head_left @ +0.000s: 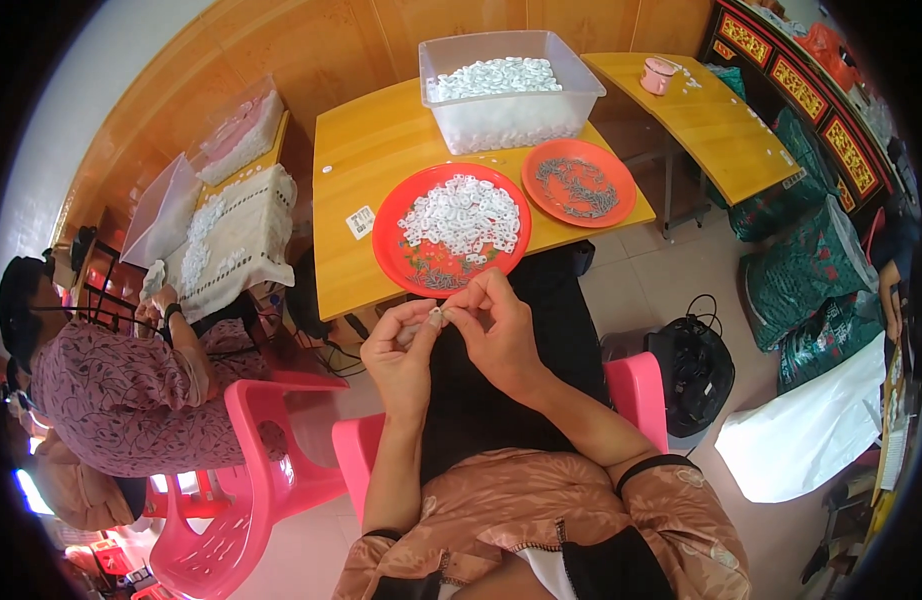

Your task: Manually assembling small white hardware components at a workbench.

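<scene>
Just off the table's [366, 170] near edge, in front of a red tray [383, 236], both hands, left [399, 358] and right [499, 342], meet with thumbs and forefingers pinched on a small pale piece [436, 316]. Whether a metal part is pinched there too is too small to tell. To work this well, I would brace the piece in the left fingertips, let the right make the fine adjustments, and stay nearer the tray so a dropped part lands inside it. The piece looks whitish and tiny, mostly covered by fingers. The loose white pieces [461, 212] heaped in the tray appear flat, rounded and pierced; thin grey metal parts [436, 278] lie along the tray's near side. An orange plate [581, 148] at the table's near right corner bears more.
</scene>
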A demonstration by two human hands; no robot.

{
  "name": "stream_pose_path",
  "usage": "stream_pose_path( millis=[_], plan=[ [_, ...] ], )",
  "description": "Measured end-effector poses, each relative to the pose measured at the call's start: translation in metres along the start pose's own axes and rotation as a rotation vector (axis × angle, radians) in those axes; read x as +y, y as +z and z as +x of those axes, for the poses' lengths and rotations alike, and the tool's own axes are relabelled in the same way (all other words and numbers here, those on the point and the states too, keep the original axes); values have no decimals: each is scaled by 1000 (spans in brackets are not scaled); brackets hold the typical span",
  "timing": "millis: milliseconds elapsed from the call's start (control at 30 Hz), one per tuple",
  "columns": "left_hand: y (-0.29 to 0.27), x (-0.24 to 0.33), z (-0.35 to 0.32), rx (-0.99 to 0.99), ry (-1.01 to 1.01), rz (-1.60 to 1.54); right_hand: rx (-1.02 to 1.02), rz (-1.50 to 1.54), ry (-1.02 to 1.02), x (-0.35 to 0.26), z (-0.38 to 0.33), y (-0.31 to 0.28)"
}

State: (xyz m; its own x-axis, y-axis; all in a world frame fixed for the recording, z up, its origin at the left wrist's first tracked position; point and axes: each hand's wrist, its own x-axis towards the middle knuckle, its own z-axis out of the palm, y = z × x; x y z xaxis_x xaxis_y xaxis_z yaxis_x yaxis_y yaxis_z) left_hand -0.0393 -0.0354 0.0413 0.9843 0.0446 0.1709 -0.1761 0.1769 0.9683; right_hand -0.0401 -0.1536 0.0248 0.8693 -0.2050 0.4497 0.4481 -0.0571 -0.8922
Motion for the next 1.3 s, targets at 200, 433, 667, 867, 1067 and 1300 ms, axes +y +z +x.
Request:
stream_pose_path(
  millis=[200, 433, 667, 867, 1067, 1300],
  plan=[
    [-3, 2, 4, 27, -26, -66, -50, 133, 111, -3, 7, -2],
    [-5, 7, 8, 49, -90, -136, -134, 140, 187, -20, 16, -12],
    [-5, 7, 8, 38, -44, -94, -192, -166, 37, -31, 19, -13],
    [-3, 8, 7, 40, -39, -79, -172, -182, -20, -24, 18, -11],
    [-4, 13, 7, 11, -12, -62, -167, -110, 5, -23, 15, -8],
    [-5, 9, 8, -4, -21, -19, -150, -203, -6, -29, 19, -5]
  ],
)
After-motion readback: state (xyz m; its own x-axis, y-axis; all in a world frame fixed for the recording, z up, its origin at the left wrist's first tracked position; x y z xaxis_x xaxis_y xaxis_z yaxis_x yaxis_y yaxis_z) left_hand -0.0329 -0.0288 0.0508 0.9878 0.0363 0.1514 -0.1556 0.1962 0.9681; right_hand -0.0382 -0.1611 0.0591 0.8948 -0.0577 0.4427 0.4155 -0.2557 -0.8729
